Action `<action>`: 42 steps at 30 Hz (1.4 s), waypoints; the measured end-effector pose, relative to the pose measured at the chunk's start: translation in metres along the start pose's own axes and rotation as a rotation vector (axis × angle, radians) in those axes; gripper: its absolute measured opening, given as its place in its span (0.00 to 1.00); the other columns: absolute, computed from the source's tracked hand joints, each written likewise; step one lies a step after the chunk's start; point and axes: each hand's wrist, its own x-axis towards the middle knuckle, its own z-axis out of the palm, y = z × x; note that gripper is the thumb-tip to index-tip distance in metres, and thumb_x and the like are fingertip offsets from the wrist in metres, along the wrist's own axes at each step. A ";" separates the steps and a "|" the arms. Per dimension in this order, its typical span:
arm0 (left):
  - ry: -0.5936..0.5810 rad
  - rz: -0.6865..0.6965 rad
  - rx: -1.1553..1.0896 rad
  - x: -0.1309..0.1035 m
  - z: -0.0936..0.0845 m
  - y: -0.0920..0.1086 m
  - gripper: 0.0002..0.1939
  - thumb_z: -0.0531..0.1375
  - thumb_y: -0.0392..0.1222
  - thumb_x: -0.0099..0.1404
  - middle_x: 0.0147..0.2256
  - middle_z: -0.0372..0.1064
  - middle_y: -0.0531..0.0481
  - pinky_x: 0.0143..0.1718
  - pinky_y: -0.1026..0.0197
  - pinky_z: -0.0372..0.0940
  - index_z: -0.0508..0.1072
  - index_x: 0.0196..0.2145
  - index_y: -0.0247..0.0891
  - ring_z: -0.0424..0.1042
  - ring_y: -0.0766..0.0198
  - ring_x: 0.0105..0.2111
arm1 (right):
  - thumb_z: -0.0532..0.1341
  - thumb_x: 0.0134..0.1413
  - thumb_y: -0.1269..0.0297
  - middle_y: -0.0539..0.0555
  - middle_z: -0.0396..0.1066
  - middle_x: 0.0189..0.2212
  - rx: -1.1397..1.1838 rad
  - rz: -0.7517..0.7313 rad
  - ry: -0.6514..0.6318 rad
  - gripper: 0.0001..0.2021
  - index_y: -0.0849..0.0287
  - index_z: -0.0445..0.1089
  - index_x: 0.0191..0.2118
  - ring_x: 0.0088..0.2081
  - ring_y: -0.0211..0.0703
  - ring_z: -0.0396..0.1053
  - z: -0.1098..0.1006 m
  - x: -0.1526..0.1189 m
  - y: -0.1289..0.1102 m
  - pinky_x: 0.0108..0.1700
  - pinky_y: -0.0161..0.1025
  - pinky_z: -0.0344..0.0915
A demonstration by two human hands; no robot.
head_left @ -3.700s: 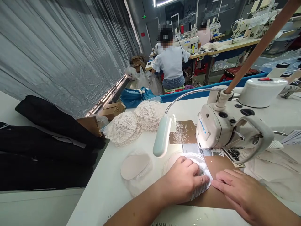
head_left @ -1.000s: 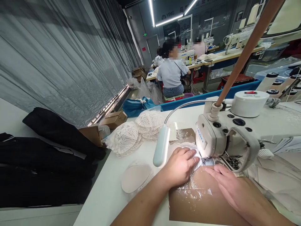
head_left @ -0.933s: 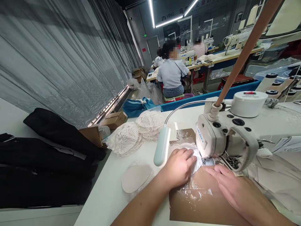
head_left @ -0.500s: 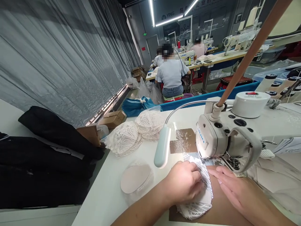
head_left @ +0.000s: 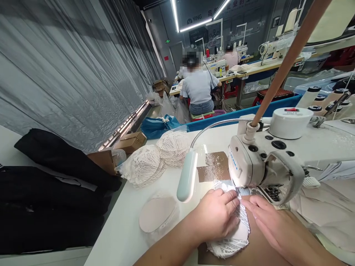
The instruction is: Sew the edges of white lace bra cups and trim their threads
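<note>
A white lace bra cup lies under the head of a white sewing machine, its upper end at the needle area. My left hand is closed on the cup, fingers curled over its top near the presser foot. My right hand lies flat on the brown plate, fingers stretched so the tips touch the cup's right edge. The needle itself is too small to make out. Left of my forearm rests a smooth beige oval pad on clear film.
Two stacks of lace cups sit at the table's left edge. A lamp on a bendable neck hangs just above my left hand. Thread cones stand at right. Beige fabric lies beyond my right hand. Ahead, a person sits sewing.
My left fingers have stretched out toward the presser foot. My right fingertips have slid left to the cup's edge. The whole view has shifted slightly.
</note>
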 end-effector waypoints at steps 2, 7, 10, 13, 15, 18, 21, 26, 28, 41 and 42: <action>0.016 0.017 0.032 0.002 0.000 -0.002 0.23 0.50 0.46 0.71 0.58 0.66 0.44 0.40 0.53 0.66 0.67 0.58 0.32 0.68 0.54 0.40 | 0.45 0.59 0.75 0.59 0.77 0.43 -0.024 0.015 0.045 0.26 0.53 0.67 0.59 0.35 0.45 0.77 0.005 -0.001 0.000 0.28 0.36 0.69; 0.038 0.044 0.058 0.004 -0.001 -0.005 0.19 0.52 0.39 0.69 0.57 0.68 0.46 0.37 0.54 0.63 0.68 0.55 0.35 0.66 0.55 0.40 | 0.46 0.59 0.75 0.58 0.78 0.44 -0.018 0.032 0.090 0.26 0.53 0.67 0.58 0.36 0.47 0.77 0.014 -0.003 0.001 0.29 0.38 0.71; 0.039 0.054 0.029 0.004 -0.001 -0.006 0.21 0.54 0.38 0.67 0.56 0.68 0.46 0.41 0.54 0.63 0.68 0.56 0.33 0.66 0.54 0.44 | 0.45 0.59 0.75 0.57 0.78 0.43 -0.018 0.003 0.108 0.25 0.54 0.66 0.59 0.36 0.47 0.77 0.012 0.000 0.000 0.28 0.38 0.71; 0.036 0.058 0.000 0.005 0.000 -0.007 0.21 0.55 0.37 0.66 0.56 0.68 0.44 0.45 0.53 0.63 0.68 0.56 0.31 0.66 0.53 0.46 | 0.45 0.60 0.75 0.57 0.78 0.43 -0.016 0.013 0.115 0.25 0.54 0.66 0.58 0.35 0.46 0.78 0.010 0.003 -0.001 0.27 0.37 0.70; 0.042 0.054 -0.006 0.005 0.000 -0.007 0.20 0.55 0.36 0.66 0.56 0.69 0.43 0.45 0.53 0.63 0.68 0.55 0.31 0.67 0.53 0.46 | 0.45 0.60 0.75 0.57 0.78 0.42 -0.017 0.014 0.121 0.24 0.54 0.67 0.57 0.33 0.45 0.77 0.009 0.003 -0.001 0.25 0.37 0.69; 0.057 0.057 -0.008 0.006 0.001 -0.007 0.19 0.54 0.36 0.66 0.55 0.69 0.43 0.45 0.53 0.63 0.69 0.54 0.31 0.67 0.53 0.46 | 0.45 0.61 0.74 0.56 0.78 0.43 -0.028 -0.005 0.114 0.24 0.53 0.66 0.57 0.33 0.46 0.77 0.010 0.001 0.000 0.27 0.39 0.71; 0.085 0.065 -0.029 0.006 0.002 -0.007 0.19 0.55 0.38 0.67 0.54 0.70 0.43 0.46 0.53 0.63 0.69 0.54 0.32 0.67 0.53 0.46 | 0.45 0.61 0.73 0.58 0.77 0.47 -0.040 0.001 0.109 0.24 0.52 0.67 0.57 0.38 0.48 0.77 0.011 -0.002 0.002 0.32 0.40 0.72; 0.126 0.030 -0.028 0.007 0.001 -0.008 0.17 0.52 0.39 0.71 0.51 0.72 0.41 0.46 0.53 0.63 0.70 0.53 0.32 0.67 0.54 0.46 | 0.46 0.62 0.72 0.55 0.78 0.40 -0.014 0.015 0.096 0.23 0.51 0.69 0.56 0.32 0.44 0.77 0.010 -0.001 0.001 0.27 0.37 0.70; 0.129 0.005 -0.020 0.008 -0.002 -0.008 0.17 0.51 0.41 0.72 0.50 0.73 0.41 0.46 0.53 0.64 0.70 0.53 0.33 0.67 0.54 0.45 | 0.45 0.62 0.73 0.55 0.78 0.41 0.004 0.028 0.107 0.24 0.52 0.69 0.57 0.31 0.43 0.76 0.008 0.000 0.000 0.24 0.37 0.68; 0.069 0.074 -0.038 -0.001 -0.010 -0.012 0.17 0.52 0.47 0.71 0.52 0.68 0.43 0.49 0.52 0.62 0.71 0.50 0.36 0.66 0.53 0.48 | 0.50 0.59 0.71 0.57 0.77 0.44 0.062 0.069 0.099 0.22 0.50 0.70 0.55 0.42 0.49 0.76 -0.007 0.004 0.002 0.39 0.40 0.73; 0.069 0.081 -0.055 -0.002 -0.010 -0.013 0.17 0.53 0.48 0.70 0.53 0.68 0.43 0.49 0.52 0.62 0.71 0.50 0.36 0.67 0.53 0.48 | 0.49 0.59 0.71 0.57 0.77 0.43 0.068 0.072 0.088 0.22 0.50 0.70 0.54 0.41 0.48 0.76 -0.007 0.004 0.002 0.38 0.39 0.73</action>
